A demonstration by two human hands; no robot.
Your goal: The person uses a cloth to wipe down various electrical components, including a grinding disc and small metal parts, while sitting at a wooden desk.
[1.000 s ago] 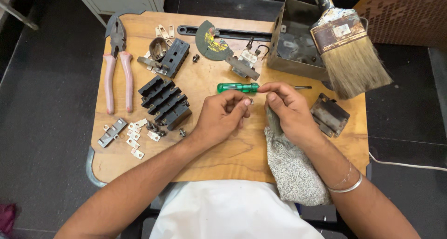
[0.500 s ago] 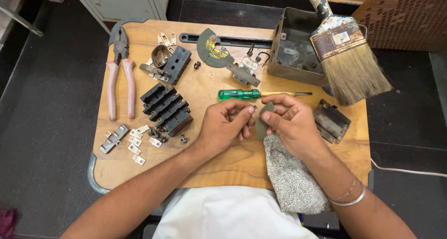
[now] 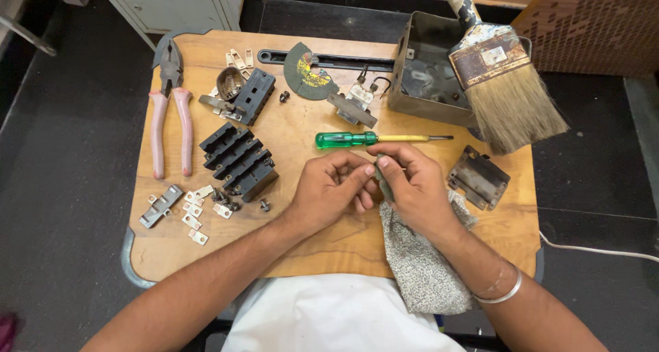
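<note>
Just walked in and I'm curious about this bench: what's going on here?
A person sits at a small wooden table with both hands together at its middle. The left hand and right hand pinch a small dark part between their fingertips, with a speckled grey cloth under the right hand. A green-handled screwdriver lies just above the hands. Pliers, black terminal blocks, small metal clips, a metal box and a paintbrush lie around.
</note>
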